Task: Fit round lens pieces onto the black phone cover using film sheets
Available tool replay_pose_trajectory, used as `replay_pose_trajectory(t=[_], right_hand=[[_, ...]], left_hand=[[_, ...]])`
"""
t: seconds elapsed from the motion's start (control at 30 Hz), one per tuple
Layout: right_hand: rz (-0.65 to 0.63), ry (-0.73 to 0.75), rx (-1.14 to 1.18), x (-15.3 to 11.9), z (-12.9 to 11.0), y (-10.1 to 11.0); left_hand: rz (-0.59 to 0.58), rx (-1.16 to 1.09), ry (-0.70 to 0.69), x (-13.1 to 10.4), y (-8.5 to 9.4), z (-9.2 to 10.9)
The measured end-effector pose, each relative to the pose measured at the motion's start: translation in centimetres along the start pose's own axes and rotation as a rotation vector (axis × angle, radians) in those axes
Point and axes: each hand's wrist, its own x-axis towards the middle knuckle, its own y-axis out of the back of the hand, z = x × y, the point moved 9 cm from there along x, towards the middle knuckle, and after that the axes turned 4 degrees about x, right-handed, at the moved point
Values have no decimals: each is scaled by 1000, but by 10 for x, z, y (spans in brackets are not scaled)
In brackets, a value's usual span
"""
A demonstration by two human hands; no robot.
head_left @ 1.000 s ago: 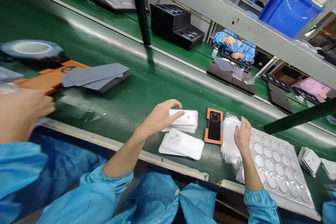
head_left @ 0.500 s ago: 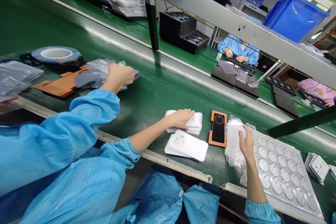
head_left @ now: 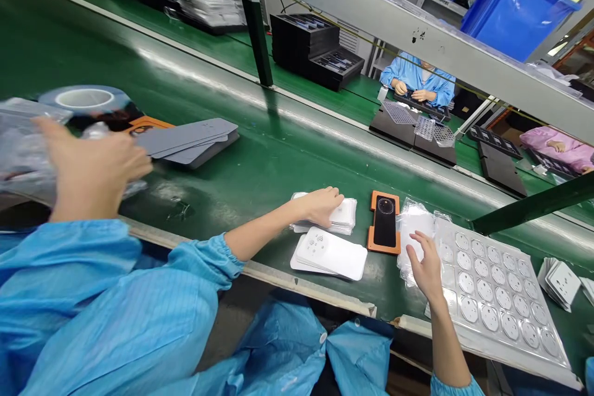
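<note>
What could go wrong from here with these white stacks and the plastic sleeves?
The left hand on the upper white stack might nudge the overlapping white cards just below. The right hand hovers near loose clear sleeves, which could snag or slide.

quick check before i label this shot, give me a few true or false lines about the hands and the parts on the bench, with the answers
1. The left hand is at the stack of white phone-shaped sheets. True.
2. The black phone-like piece sits in a blue holder. False: the holder is orange.
3. The right hand is at the thin clear plastic films. True.
4. The clear tray of round white pieces lies to the left of the holder. False: it lies to the right.
</note>
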Motion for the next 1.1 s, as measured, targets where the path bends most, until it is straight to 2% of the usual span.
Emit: replay_pose_trajectory(t=[0.23, 0.4, 0.5, 0.57, 0.63, 0.7, 0.77, 0.8, 0.87, 0.93, 1.0, 1.1], right_hand=[[-27, 5, 59, -21, 4, -32], [-15, 44, -11, -38, 11, -53], [-13, 66, -50, -42, 11, -58], [-20, 76, -54, -39, 2, -56], [-15, 76, -27, -33, -16, -48], [9, 85, 40, -26, -44, -32], [48, 144, 153, -19, -81, -7], [68, 194, 214, -17, -100, 6], [92, 293, 281, -13, -130, 31], [77, 346, 248, -11, -143, 46], [15, 357, 176, -12, -142, 48], [-14, 336, 127, -18, -125, 40]], left_hand=[[19, -4, -1, -3, 4, -2], [57, -7, -11, -9, 13, 2], [104, -85, 9, -14, 29, -4], [191, -173, 6, -20, 53, -2], [342, -319, -42, -29, 86, 13], [516, -513, -148, -40, 120, 44], [624, -712, -281, -46, 138, 84], [640, -808, -343, -46, 139, 106], [639, -988, -449, -39, 126, 146], [628, -1116, -530, -29, 99, 177], [626, -1177, -564, -18, 67, 197], [562, -1229, -493, -1, 21, 207]])
